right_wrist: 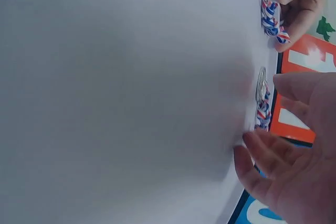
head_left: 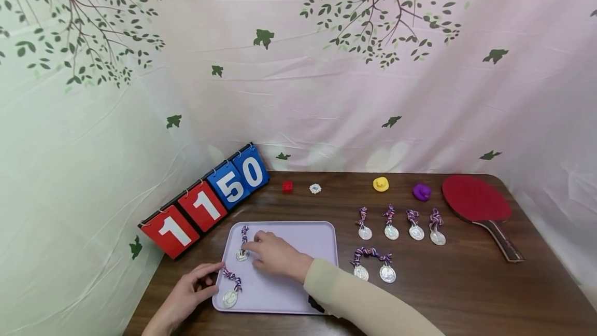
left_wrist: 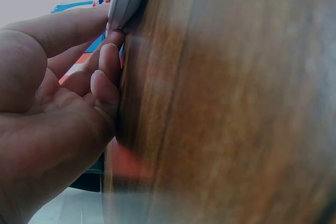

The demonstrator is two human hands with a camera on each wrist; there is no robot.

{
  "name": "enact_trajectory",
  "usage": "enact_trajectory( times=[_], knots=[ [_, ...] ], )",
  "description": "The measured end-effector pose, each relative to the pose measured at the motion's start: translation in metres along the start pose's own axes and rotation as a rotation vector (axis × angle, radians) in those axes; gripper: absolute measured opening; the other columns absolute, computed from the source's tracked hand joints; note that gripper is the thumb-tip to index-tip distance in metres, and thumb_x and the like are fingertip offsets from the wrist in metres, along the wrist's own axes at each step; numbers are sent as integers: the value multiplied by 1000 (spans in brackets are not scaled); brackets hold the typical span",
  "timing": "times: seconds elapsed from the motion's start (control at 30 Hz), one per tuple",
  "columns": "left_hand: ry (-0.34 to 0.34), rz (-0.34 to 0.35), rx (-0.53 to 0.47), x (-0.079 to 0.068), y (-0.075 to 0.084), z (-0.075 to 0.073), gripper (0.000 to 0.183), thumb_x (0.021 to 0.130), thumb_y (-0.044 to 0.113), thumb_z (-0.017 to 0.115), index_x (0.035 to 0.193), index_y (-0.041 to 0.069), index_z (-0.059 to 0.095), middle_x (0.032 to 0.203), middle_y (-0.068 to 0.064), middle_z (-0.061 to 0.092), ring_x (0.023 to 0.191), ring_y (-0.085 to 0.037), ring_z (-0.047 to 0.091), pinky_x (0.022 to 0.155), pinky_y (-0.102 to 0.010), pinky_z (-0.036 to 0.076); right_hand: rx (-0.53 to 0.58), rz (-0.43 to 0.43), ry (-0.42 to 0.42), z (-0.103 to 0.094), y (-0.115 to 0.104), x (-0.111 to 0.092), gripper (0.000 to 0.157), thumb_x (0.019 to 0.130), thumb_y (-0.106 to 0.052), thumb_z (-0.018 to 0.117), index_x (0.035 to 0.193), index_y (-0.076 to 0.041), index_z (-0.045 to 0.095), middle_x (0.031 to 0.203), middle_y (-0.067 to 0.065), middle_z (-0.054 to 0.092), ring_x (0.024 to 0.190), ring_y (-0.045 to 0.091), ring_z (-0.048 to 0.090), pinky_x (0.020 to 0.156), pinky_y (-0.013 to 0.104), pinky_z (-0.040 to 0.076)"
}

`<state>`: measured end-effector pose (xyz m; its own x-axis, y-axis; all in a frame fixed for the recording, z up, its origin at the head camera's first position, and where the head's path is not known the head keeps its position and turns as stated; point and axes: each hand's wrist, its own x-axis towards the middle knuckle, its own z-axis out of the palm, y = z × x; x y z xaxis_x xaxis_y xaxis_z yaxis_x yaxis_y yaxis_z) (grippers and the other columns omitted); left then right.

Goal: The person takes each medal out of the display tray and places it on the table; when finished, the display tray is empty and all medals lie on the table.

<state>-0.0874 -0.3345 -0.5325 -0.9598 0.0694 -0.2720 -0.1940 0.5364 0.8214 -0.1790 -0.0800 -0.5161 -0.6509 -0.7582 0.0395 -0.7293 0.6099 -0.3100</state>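
A lilac tray [head_left: 280,297] lies on the wooden table, bearing two silver medals with red, white and blue braided ribbons along its left side. My right hand [head_left: 280,255] reaches over the tray, its index fingertip right at the upper medal [head_left: 242,255]; in the right wrist view the fingers look loosely spread with nothing gripped. At the tray's left edge, my left hand [head_left: 186,294] touches the rim with its fingertips, beside the lower medal [head_left: 230,298] and its ribbon [head_left: 231,275]. In the left wrist view, some fingers of that hand bend against the table beneath the rim.
Several more medals [head_left: 391,232] lie right of the tray, two [head_left: 387,273] nearer the front. Along the back are a flip scoreboard [head_left: 205,204], a red block [head_left: 287,186], a white chip [head_left: 315,189], yellow [head_left: 380,184] and purple [head_left: 422,192] ducks, and a table tennis paddle [head_left: 475,198].
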Motion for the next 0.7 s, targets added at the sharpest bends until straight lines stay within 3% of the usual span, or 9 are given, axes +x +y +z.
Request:
enact_trajectory(
  times=[0.37,0.57,0.7],
  knots=[
    [-3,17,-20,-1,0,0,47,81,15,74,125,24,62,116,-6,54,94,-24,48,69,-26,41,-86,54,-23,9,-18,18,47,92,-39,61,137,-40,49,126,2,50,108,15,45,88,34,45],
    [-3,30,-19,-1,0,0,46,81,14,74,125,22,63,113,-7,55,93,-24,49,68,-26,41,-140,50,-4,16,-17,25,39,91,-42,60,130,-40,56,129,1,49,112,17,44,87,36,46],
    [4,27,-19,-2,0,-1,46,81,14,75,124,22,63,112,-7,55,92,-23,48,68,-26,41,-160,39,28,18,-16,27,33,91,-40,62,124,-37,62,119,0,50,105,16,45,80,33,46]
  ],
)
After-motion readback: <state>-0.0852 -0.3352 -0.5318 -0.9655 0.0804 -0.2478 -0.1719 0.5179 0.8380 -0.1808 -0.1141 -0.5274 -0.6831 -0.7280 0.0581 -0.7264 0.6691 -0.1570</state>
